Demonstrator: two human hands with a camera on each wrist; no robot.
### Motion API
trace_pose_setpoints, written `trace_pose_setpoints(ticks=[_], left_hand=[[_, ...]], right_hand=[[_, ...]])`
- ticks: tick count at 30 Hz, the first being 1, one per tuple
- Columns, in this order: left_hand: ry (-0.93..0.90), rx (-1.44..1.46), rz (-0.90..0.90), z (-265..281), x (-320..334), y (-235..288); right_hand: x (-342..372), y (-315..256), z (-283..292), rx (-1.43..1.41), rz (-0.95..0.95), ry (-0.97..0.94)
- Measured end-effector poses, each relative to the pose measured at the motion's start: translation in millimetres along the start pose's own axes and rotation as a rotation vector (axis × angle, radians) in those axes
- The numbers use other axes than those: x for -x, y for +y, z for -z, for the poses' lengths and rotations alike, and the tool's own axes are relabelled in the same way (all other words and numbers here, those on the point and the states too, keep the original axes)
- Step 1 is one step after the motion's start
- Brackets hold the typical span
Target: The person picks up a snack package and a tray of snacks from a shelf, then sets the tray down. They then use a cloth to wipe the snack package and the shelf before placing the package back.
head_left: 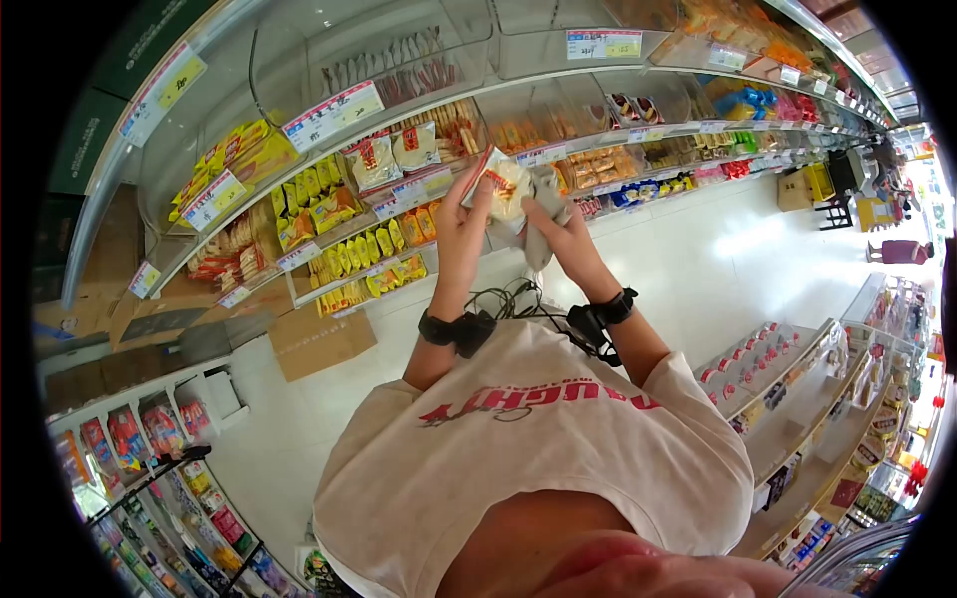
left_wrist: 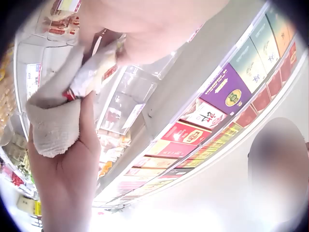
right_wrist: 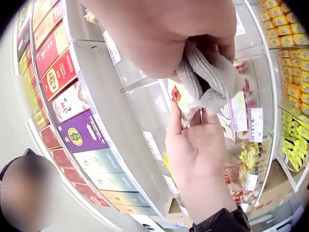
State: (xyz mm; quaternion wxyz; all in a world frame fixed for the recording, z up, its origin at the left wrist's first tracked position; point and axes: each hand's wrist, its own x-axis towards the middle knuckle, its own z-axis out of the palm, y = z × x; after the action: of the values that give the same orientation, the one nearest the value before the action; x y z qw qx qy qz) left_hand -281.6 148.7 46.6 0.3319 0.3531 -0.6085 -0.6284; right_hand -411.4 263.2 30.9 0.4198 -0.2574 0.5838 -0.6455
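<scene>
A clear packet of pale, round food with red print [head_left: 506,189] is held up between both hands. On its left side, my left hand [head_left: 464,234] grips it, thumb on the front. My right hand [head_left: 576,249] pinches the other side, along with a grey ribbed cloth item [head_left: 538,247]. The left wrist view has the cloth [left_wrist: 55,125] folded over the fingers of my right hand [left_wrist: 67,169], beside the packet [left_wrist: 91,75]. Seen from the right wrist, the cloth [right_wrist: 212,79] partly covers the packet [right_wrist: 181,99], and my left hand [right_wrist: 198,154] touches its lower edge.
Shelves with clear bins hold similar white packets [head_left: 414,147] and yellow snack packs [head_left: 324,204]. A cardboard box [head_left: 321,344] lies on the floor at left. More shelving [head_left: 797,429] stands at right. Another person [head_left: 897,252] is far down the aisle.
</scene>
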Motion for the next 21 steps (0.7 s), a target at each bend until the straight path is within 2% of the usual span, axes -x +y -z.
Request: trace_pose_setpoints(ticks=[2,3,4,6,7,9,10,12,15,17,18,21], left_hand=[[-0.023,0.169,-0.007,-18.3,-5.9,-9.9],[-0.035,0.25,-0.024,-26.3,-12.4,-15.0],[-0.023,0.377,0.135,-31.8,-16.7,-18.8],[-0.047,0.441,0.113,-38.7,-27.0,-23.9],[-0.068,0.475,0.104,-42.8,-34.3,-25.5],[-0.046,0.322,0.02,-46.7,-49.0,-25.0],[-0.032,0.25,-0.021,-49.3,-54.3,-23.1],[-0.12,0.249,0.029,-58.4,-57.1,-11.3],[-0.172,0.217,0.046,-81.6,-63.8,-9.3],[-0.168,0.266,0.006,-102.5,-62.9,-8.4],[-0.12,0.192,-0.055,-108.5,-64.6,-10.0],[-0.131,0.247,0.005,-103.7,-70.6,-20.6]], right_hand=[[-7.9,-7.2,12.4,-0.002,0.0,0.075],[-14.1,-8.6,20.4,0.038,0.006,0.05],[-20.5,-9.1,29.5,0.074,0.018,0.031],[-27.7,-13.7,47.5,0.179,0.095,-0.018],[-32.2,-14.1,61.0,0.191,0.122,0.028],[-41.8,-13.7,88.1,0.226,0.167,0.122],[-49.2,-13.7,95.7,0.124,0.224,0.165],[-60.9,-12.7,108.0,-0.077,0.33,0.25],[-70.4,19.6,116.5,0.116,0.19,-0.031],[-63.6,4.5,100.0,0.127,0.214,-0.016],[-65.0,-3.3,96.6,0.138,0.233,-0.013],[-76.9,-8.8,111.9,0.297,0.284,-0.086]])
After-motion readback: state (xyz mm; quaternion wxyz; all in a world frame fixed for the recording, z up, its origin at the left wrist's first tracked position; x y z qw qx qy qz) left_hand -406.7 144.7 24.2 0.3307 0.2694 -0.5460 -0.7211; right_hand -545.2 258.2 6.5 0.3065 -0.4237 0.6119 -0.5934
